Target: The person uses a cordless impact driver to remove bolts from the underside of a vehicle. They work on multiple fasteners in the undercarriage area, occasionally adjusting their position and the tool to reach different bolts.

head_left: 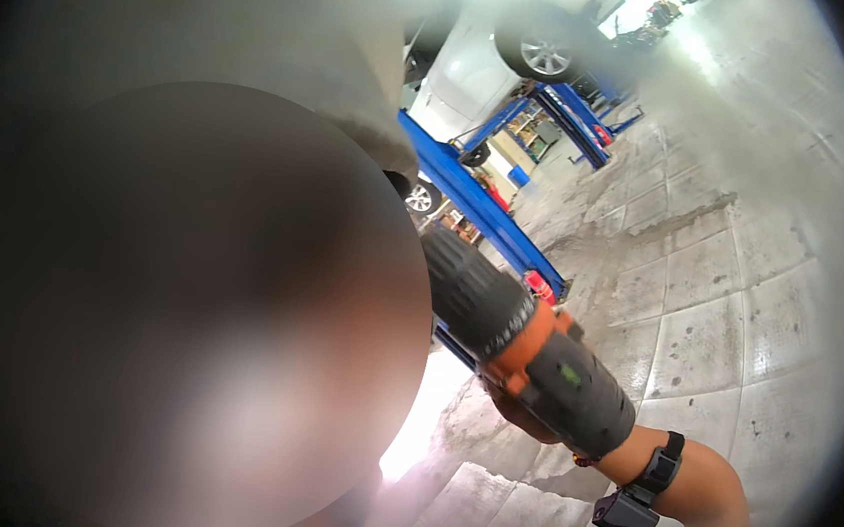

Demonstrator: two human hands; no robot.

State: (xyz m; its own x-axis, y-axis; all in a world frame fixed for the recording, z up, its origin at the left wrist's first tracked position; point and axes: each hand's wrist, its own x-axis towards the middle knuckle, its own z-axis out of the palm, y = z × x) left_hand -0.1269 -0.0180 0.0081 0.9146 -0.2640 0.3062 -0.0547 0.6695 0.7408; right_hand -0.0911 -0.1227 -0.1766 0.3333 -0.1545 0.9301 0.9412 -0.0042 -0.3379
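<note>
Tiled grey floor [718, 320] — blue car lifts [477, 208]

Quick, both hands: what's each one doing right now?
Left hand: not in view.
Right hand: closed around the grip of the orange-and-black power tool.

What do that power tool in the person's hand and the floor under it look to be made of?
Power tool: seemingly hard plastic, matte dark grey with an orange band and ribbed front, perhaps rubbery there. Floor: looks like concrete or stone tiles, pale grey, stained, with joint lines and a dull sheen. The right hand holds the tool.
</note>
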